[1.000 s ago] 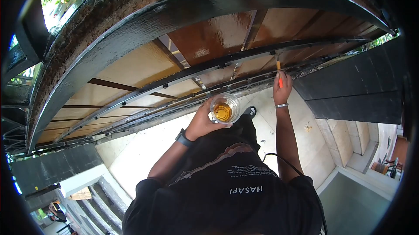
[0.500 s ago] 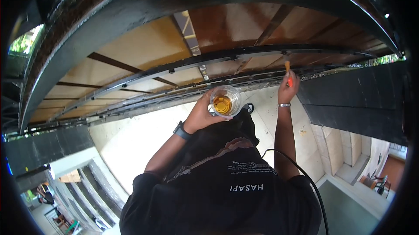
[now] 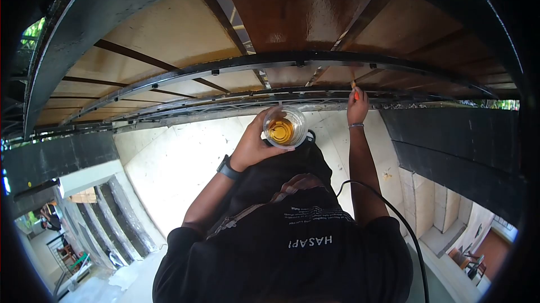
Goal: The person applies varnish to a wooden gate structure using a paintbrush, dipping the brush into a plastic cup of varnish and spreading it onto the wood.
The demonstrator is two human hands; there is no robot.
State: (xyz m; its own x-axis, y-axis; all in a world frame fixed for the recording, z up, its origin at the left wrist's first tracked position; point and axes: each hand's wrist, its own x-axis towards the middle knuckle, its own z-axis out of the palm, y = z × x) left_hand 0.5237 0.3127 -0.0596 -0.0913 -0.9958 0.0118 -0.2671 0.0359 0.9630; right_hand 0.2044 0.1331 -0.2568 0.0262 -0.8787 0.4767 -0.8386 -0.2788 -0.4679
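Observation:
My left hand [image 3: 249, 144] is wrapped round a clear plastic cup [image 3: 296, 116] with some amber liquid in the bottom. The cup is in front of my body, its mouth facing up toward me. In my right hand [image 3: 358, 109] is a small brush with an orange handle [image 3: 356, 96], its tip up against the lower part of the panelled gate. The bristles are too small to make out clearly. Above the hands, a glossy dark brown panel [image 3: 281, 13] stands beside a lighter tan panel [image 3: 169, 24].
A black metal rail [image 3: 247, 65] crosses the panels, and a dark curved frame arches overhead. Pale paving [image 3: 174, 156] lies below. A dark wall [image 3: 450, 151] stands at the right, with steps [image 3: 433, 207] behind it. A black cable [image 3: 402, 230] hangs by my right arm.
My right hand with the brush has moved left, bringing its tip to the lower panel. The view has shifted closer to the panels. My left hand still holds the cup.

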